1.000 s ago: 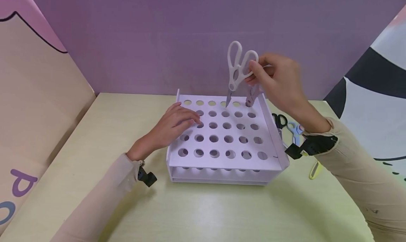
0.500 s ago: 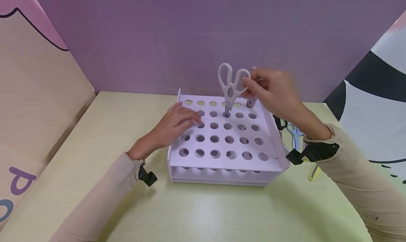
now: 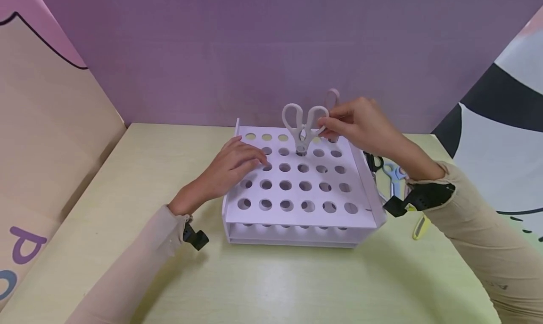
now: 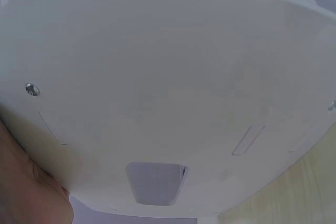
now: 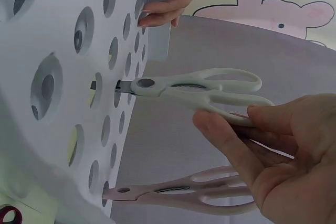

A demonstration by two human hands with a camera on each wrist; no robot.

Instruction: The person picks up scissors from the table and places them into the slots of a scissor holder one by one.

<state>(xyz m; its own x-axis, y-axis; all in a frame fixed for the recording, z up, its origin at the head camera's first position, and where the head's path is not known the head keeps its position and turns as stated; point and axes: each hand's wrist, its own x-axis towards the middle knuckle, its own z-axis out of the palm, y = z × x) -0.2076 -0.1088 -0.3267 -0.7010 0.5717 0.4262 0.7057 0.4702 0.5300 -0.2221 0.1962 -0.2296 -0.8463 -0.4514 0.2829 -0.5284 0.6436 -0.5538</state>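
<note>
White-handled scissors (image 3: 300, 131) stand blades down in a hole of the white rack (image 3: 292, 215), in the second row from the back. My right hand (image 3: 360, 126) pinches their right handle loop between thumb and fingers, as the right wrist view also shows. Behind that hand, pinkish scissors (image 5: 178, 191) stand in a back-row hole at the rack's right. My left hand (image 3: 233, 166) rests on the rack's left side, its fingers over the holed top. In the left wrist view the rack's white side panel (image 4: 168, 77) fills most of the picture.
To the right of the rack lie black-handled scissors (image 3: 374, 162), blue-handled scissors (image 3: 394, 173) and a yellow cutter-like tool (image 3: 421, 227), on the pale wooden table (image 3: 271, 286). A purple wall (image 3: 254, 55) rises behind the table.
My right hand has lowered the white scissors, moving left and down, and their blades have gone into the rack's hole. The left hand has stayed on the rack.
</note>
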